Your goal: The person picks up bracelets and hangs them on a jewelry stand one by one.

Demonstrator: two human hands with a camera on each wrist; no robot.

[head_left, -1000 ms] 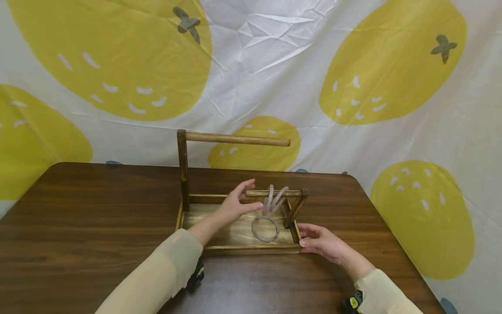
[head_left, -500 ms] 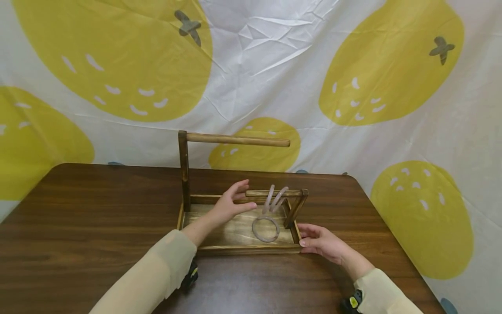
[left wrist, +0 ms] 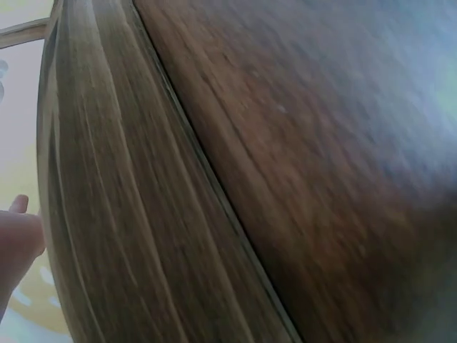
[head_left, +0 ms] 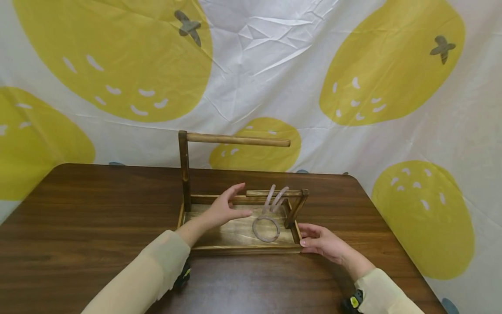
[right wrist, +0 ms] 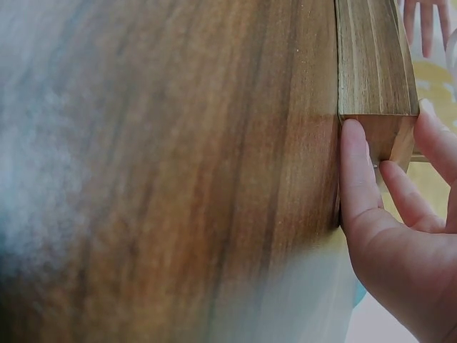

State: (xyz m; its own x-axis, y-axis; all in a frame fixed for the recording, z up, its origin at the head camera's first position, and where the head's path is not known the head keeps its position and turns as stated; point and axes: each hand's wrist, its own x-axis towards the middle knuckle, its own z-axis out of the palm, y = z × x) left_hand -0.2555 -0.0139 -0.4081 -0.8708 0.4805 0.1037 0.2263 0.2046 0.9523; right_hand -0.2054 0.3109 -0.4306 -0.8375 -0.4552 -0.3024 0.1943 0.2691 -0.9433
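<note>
A wooden jewelry stand (head_left: 251, 250), with a shallow tray base and two bars, stands on the table. Two pale translucent bangles (head_left: 279, 199) hang around its lower bar (head_left: 255, 193). Inside the tray, near the right end, lies another bangle (head_left: 266, 240). My left hand (head_left: 224, 211) is over the tray, left of the lower bar's free end, with thumb and fingers spread and holding nothing. At the tray's front right corner, my right hand (head_left: 326, 245) grips the end wall. The right wrist view shows its fingers (right wrist: 355, 153) against the end face and its thumb by the top edge.
The taller bar (head_left: 237, 139) extends rightward from a post (head_left: 183, 168) at the tray's left end. Around the stand spreads a dark wooden table (head_left: 98, 218). Behind it hangs a white cloth (head_left: 251, 65) with large yellow fruit prints.
My left hand has drawn back to the left and slightly down, away from the hanging bangles. My right hand stays at the stand's corner.
</note>
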